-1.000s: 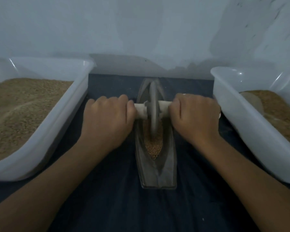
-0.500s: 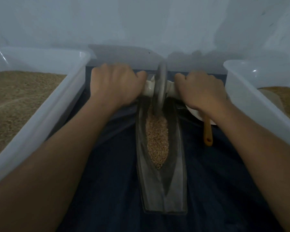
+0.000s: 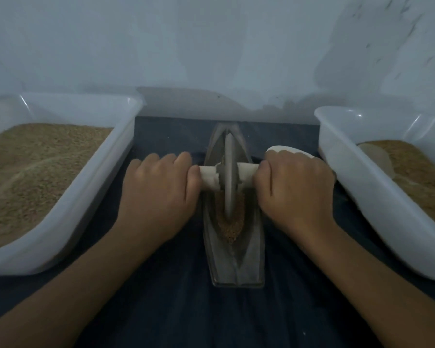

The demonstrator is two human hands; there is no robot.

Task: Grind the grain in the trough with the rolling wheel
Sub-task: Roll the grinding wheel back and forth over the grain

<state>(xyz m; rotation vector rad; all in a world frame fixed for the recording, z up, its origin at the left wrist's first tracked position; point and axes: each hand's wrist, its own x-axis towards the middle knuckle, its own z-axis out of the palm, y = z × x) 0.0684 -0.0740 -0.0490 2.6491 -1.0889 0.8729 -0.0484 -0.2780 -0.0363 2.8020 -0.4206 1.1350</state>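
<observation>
A boat-shaped metal trough (image 3: 236,262) lies lengthwise on the dark cloth in the middle of the head view. Brown grain (image 3: 232,223) fills its groove. The grey rolling wheel (image 3: 229,177) stands upright in the groove, over the middle of the trough. A pale wooden axle (image 3: 246,172) runs through the wheel. My left hand (image 3: 158,194) grips the axle's left end and my right hand (image 3: 295,187) grips its right end, knuckles up. The axle ends are hidden inside my fists.
A white plastic tub (image 3: 106,182) of brown grain stands on the left. Another white tub (image 3: 367,187) with grain and a pale scoop stands on the right. A white spoon bowl (image 3: 290,150) peeks out behind my right hand. A pale wall closes the back.
Half a second ago the wheel was at the trough's far end; both hands have pulled it back toward me, to the middle of the grain.
</observation>
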